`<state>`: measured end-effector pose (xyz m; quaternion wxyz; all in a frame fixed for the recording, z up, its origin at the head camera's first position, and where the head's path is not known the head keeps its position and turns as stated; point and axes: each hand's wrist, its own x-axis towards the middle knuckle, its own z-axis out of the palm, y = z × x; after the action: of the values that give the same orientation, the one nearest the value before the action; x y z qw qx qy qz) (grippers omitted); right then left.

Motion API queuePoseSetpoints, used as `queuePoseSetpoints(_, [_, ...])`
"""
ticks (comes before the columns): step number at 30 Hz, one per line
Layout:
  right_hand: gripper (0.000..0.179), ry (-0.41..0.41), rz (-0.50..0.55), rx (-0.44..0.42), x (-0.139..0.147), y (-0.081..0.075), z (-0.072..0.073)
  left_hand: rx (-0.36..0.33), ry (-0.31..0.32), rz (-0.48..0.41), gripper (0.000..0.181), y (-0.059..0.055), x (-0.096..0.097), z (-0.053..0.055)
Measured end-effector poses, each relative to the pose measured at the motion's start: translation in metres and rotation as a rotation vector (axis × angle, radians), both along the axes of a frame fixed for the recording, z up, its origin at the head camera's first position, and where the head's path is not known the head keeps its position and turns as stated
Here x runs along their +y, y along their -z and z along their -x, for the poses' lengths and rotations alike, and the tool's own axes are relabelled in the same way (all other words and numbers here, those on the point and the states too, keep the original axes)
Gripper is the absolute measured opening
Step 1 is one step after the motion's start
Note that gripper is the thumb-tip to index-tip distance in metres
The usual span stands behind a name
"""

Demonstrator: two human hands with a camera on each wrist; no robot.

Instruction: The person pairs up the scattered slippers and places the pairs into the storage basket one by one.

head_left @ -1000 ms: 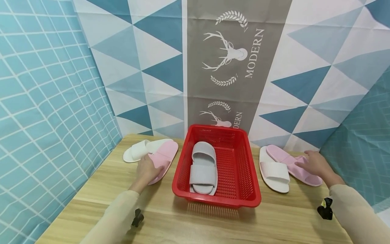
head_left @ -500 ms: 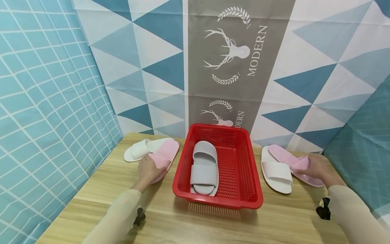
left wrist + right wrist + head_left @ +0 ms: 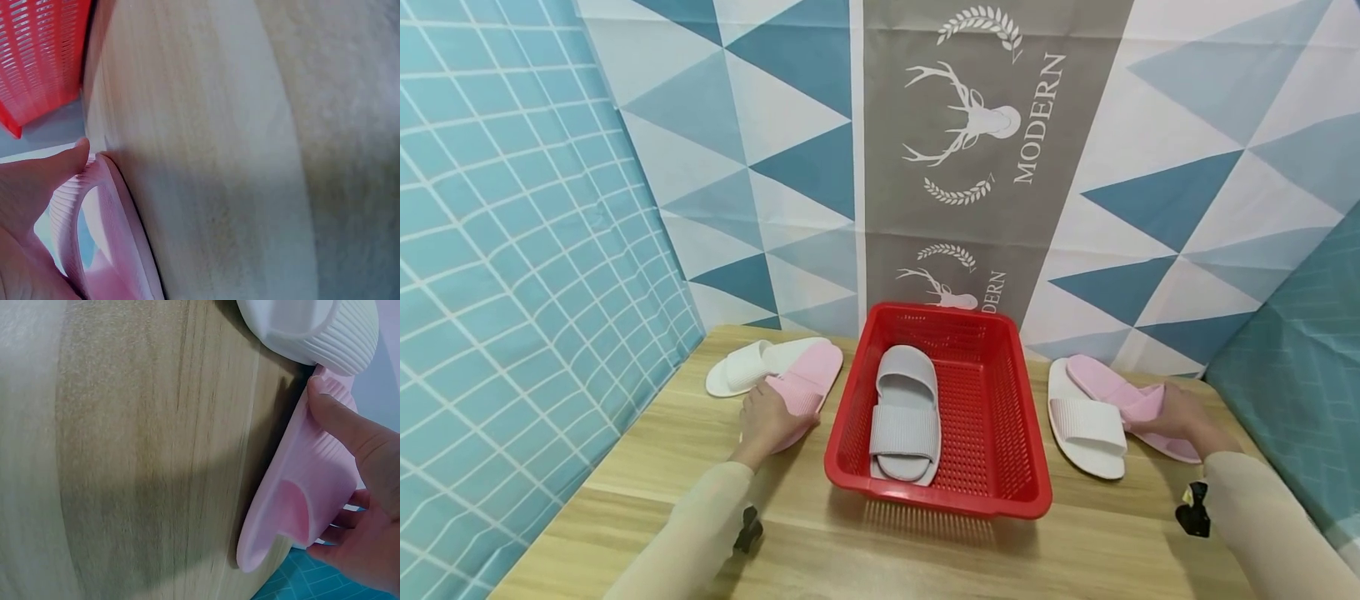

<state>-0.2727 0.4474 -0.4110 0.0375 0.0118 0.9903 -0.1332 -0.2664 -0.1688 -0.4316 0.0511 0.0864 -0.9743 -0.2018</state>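
Observation:
My left hand (image 3: 767, 421) grips a pink slipper (image 3: 820, 360) across its ribbed strap, left of the red basket. In the left wrist view the thumb lies along the strap and the other fingers are mostly hidden. This slipper overlaps a white slipper (image 3: 737, 371). On the right, my right hand (image 3: 1183, 417) holds another pink slipper (image 3: 1093, 379), its thumb on one edge and its fingers at the opposite edge, as the right wrist view shows. Beside it lies a white slipper (image 3: 1086, 421), touching it. Both pink slippers are on the tabletop.
Between the hands stands a red plastic basket (image 3: 936, 498) with perforated walls. Grey slippers (image 3: 904, 429) lie in its left half, one on top of another. Patterned cloth (image 3: 805, 167) hangs behind the wooden table (image 3: 850, 567), with blue tiled cloth (image 3: 527, 250) at the left.
My right hand has lowered onto the right pink slipper's strap and taken hold of it. The left hand has stayed at its slipper, its thumb drawing in closer. The view has shifted slightly.

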Motion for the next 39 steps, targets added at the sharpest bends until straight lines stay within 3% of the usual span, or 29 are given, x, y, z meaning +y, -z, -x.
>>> queuePoseSetpoints(18, [0.107,0.065,-0.003,-0.031,0.001,-0.009,0.002,-0.027,-0.020,-0.033,0.098,-0.003,0.001,0.009])
queuePoseSetpoints(30, [0.111,0.056,0.077,-0.028,0.013,0.002,0.000,-0.066,-0.029,-0.042,0.103,-0.003,0.004,0.007])
queuePoseSetpoints(39, [0.100,0.037,0.084,0.014,0.012,0.009,0.000,-0.034,-0.042,-0.042,0.100,-0.001,0.002,0.004])
